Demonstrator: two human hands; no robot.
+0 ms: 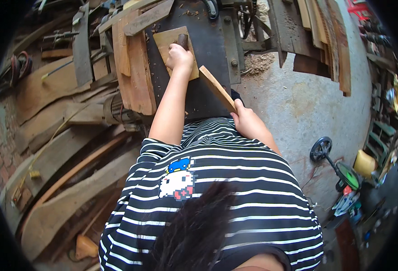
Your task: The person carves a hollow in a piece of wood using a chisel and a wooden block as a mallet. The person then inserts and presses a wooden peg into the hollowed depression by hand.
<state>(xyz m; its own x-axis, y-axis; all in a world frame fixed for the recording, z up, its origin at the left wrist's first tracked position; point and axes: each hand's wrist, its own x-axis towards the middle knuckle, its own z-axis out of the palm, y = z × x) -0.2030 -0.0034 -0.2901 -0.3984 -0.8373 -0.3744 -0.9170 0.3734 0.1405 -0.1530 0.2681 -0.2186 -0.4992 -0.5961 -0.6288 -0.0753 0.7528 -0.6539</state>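
My left hand (180, 58) is closed in a fist round a dark brown wooden handle (183, 41), which stands up from a flat tan board (190, 71). That board lies on a dark metal machine table (214, 47). Lower right, my right hand (249, 121) grips the near end of a narrow wooden strip (217, 88), thumb on top. The strip slants away to the left, its far end close to the tan board's near right corner. The fingers under the strip are mostly hidden.
Reddish planks (135, 79) lie along the table's left side, beside a motor (114, 108). Stacked boards (314, 36) jut in at the upper right, with wood shavings (260, 63) below. Curved slabs (72, 203) fill the lower left. A wheeled tool (321, 149) rests on the concrete floor.
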